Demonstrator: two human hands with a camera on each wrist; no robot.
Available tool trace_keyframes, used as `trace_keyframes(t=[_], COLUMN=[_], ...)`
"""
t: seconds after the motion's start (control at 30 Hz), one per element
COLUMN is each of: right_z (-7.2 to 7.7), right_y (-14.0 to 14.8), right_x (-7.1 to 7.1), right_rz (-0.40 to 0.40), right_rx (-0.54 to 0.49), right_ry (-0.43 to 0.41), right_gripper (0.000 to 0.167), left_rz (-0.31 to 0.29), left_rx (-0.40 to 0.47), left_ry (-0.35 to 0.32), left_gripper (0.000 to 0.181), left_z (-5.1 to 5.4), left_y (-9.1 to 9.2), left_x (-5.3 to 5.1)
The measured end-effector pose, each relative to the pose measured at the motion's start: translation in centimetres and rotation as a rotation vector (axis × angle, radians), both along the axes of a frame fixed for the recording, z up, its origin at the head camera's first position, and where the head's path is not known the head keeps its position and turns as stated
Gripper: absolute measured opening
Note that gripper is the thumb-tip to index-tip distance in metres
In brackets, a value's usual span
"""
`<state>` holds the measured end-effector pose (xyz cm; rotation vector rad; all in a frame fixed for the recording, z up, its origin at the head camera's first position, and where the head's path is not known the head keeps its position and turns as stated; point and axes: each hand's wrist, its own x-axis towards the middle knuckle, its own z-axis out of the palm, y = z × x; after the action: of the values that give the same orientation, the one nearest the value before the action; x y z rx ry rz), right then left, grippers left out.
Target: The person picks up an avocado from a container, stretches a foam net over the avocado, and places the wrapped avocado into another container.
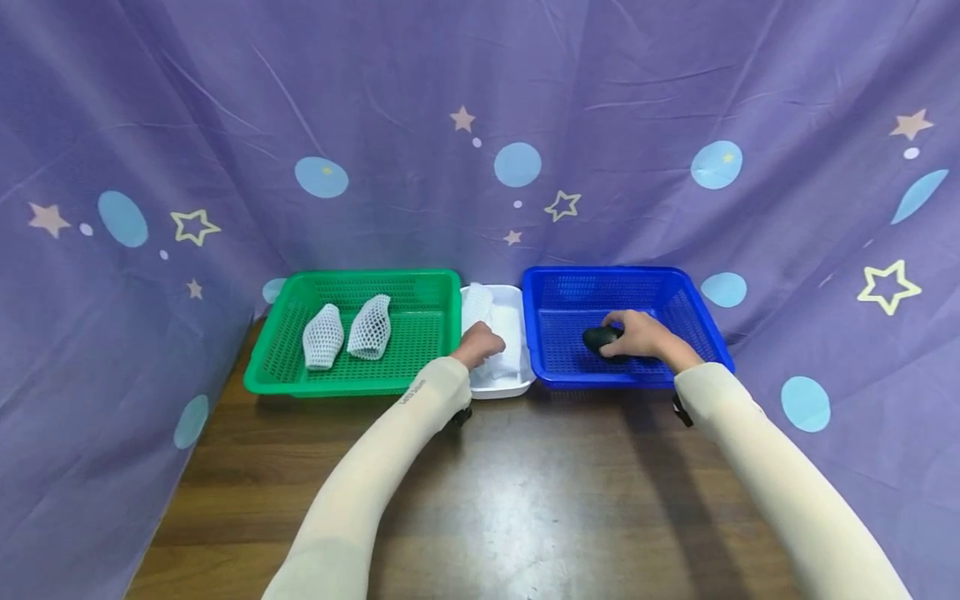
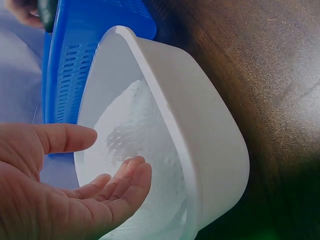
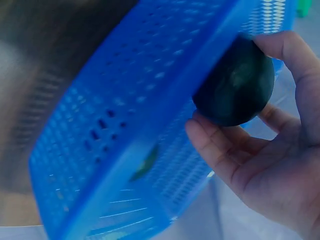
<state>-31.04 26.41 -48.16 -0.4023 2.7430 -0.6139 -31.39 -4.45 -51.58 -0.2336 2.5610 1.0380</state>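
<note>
I hold a dark fruit (image 1: 597, 338) in my right hand (image 1: 643, 337) over the blue basket (image 1: 573, 292), where one green thing (image 3: 146, 165) seems left, my left hand (image 2: 75, 205) spread by the white tub (image 2: 215, 125), while two puffy nets (image 1: 324, 337) in the green basket (image 1: 423, 333) look done.

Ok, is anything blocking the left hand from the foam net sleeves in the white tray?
Nothing visible is. The left hand is over the open top of the white tray, with the foam net sleeves uncovered inside. Whether the fingertips touch them, I can't tell.
</note>
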Motion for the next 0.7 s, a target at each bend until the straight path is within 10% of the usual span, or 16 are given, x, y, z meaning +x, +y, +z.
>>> trace_keyframes(t=[0.7], right_z=[3.5], right_y=[-5.0], right_x=[6.3], right_rz=[0.205], right_rx=[-0.087], right_ry=[0.217], right_gripper=[0.056], left_rz=[0.128], left_rx=[0.254], left_ry=[-0.137], left_gripper=[0.046], left_z=[0.3], left_y=[0.2], left_x=[-1.0])
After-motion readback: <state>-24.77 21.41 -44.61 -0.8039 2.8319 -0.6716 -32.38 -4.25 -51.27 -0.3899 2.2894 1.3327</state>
